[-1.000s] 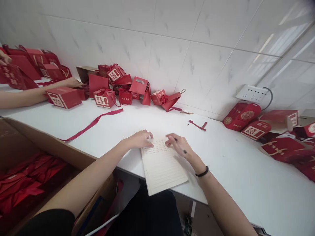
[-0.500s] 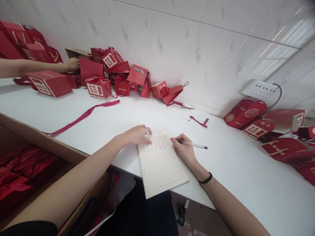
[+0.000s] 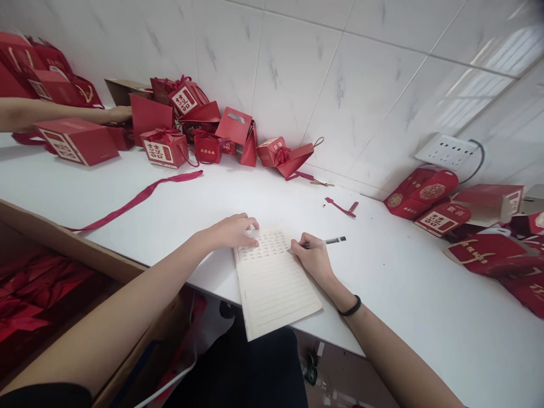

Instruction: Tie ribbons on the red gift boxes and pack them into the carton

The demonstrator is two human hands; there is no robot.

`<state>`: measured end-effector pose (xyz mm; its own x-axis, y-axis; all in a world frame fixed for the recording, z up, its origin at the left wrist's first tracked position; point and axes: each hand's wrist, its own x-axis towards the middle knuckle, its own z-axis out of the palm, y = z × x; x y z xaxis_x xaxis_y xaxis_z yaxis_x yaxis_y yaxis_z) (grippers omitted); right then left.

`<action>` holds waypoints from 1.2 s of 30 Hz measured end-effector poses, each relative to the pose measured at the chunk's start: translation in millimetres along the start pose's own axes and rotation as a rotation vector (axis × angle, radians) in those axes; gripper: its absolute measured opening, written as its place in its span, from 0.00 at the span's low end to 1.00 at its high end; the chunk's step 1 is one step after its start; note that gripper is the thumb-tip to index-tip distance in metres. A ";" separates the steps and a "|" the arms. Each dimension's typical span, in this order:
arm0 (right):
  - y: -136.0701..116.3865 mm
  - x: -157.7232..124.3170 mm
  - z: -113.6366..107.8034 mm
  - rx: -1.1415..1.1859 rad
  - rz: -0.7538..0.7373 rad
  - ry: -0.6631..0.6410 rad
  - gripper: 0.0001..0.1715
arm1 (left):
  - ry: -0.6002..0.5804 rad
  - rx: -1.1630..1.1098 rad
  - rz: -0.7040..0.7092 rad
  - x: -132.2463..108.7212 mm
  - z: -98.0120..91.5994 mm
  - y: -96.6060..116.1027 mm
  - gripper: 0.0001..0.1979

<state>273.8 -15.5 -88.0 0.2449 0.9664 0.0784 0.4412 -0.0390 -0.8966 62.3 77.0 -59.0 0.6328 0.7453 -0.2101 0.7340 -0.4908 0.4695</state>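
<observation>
A lined sheet of paper point(image 3: 274, 283) lies at the near edge of the white table point(image 3: 408, 283), with rows of small marks along its top. My left hand point(image 3: 233, 231) rests on the sheet's top left corner, fingers curled down flat on it. My right hand point(image 3: 312, 256) is closed round a pen point(image 3: 329, 242), whose tip touches the sheet's upper right part. A black band circles my right wrist.
Red gift boxes point(image 3: 165, 148) and folded red cartons stand along the tiled wall, more at right point(image 3: 442, 218). A red ribbon point(image 3: 140, 196) trails across the table. Another person's arm point(image 3: 51, 111) reaches among boxes at far left. A cardboard box point(image 3: 38, 283) of red packs sits lower left. A wall socket point(image 3: 446, 153) is at right.
My right hand turned the pen into a writing grip and brought its tip onto the sheet. The view shifted slightly; my left hand stayed on the paper.
</observation>
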 end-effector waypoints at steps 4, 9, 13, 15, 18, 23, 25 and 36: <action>2.5 1.5 0.2 -0.025 -0.028 0.036 0.16 | 0.007 0.010 -0.003 0.5 0.3 -0.7 0.26; 6.4 2.9 0.2 -0.019 -0.027 0.034 0.16 | 0.002 0.012 0.002 1.0 0.9 -0.7 0.26; 6.9 3.3 0.1 -0.027 -0.028 0.053 0.18 | 0.007 0.024 0.007 1.1 1.0 -0.6 0.26; 6.6 3.2 0.5 -0.022 -0.024 0.065 0.18 | 0.005 0.027 0.002 0.5 0.7 -0.4 0.26; 6.3 2.8 1.1 -0.035 -0.020 0.071 0.17 | 0.002 0.010 0.006 -0.8 0.4 -0.2 0.26; 6.2 2.5 1.2 -0.056 -0.031 0.085 0.16 | 0.006 0.008 0.016 -0.3 0.5 -0.9 0.26; 6.1 2.7 1.6 -0.055 -0.029 0.089 0.16 | 0.012 0.017 0.017 0.1 0.6 -1.3 0.26; -5.9 5.9 -8.8 0.376 0.078 0.110 0.21 | 0.050 -0.016 0.048 -1.4 2.7 -4.0 0.25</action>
<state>280.2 -11.8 -78.4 0.3654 0.9303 0.0319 0.0761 0.0043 -0.9971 59.1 76.7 -62.9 0.6536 0.7430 -0.1439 0.6988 -0.5195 0.4917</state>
